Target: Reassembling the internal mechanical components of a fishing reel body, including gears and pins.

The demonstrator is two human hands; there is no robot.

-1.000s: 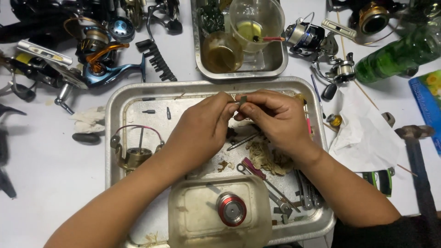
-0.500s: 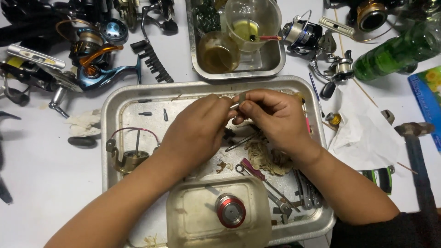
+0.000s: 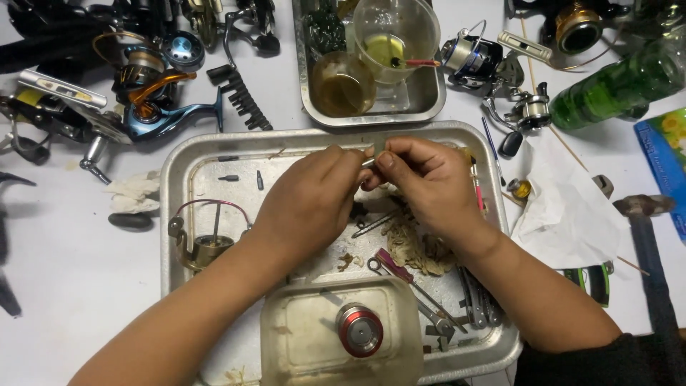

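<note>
Since the earlier frames both my hands had barely shifted; they stayed pressed together over the far edge of the metal tray (image 3: 179, 214), and only the view had drifted a little. Nearest me sat a cloudy plastic tub (image 3: 300, 343) with a red and silver spool (image 3: 359, 330) inside it, resting on the near part of the tray. Just beyond it lay a red-handled tool (image 3: 394, 266) and some pliers (image 3: 475, 304) beside a heap of grimy rag (image 3: 418, 246). To the left in the tray stood a brass reel part with a wire bail (image 3: 207, 239). Above these, my left hand (image 3: 307, 204) and right hand (image 3: 429, 182) met fingertip to fingertip, each grip pinched shut on a small metal part (image 3: 369, 162) held between them above the tray. Farther off on the bench, a second tray (image 3: 307, 86) held a clear cup (image 3: 395, 32) and a jar of brown liquid (image 3: 343, 84). A blue fishing reel (image 3: 161, 114) lay far left, a green bottle (image 3: 618, 86) far right.
</note>
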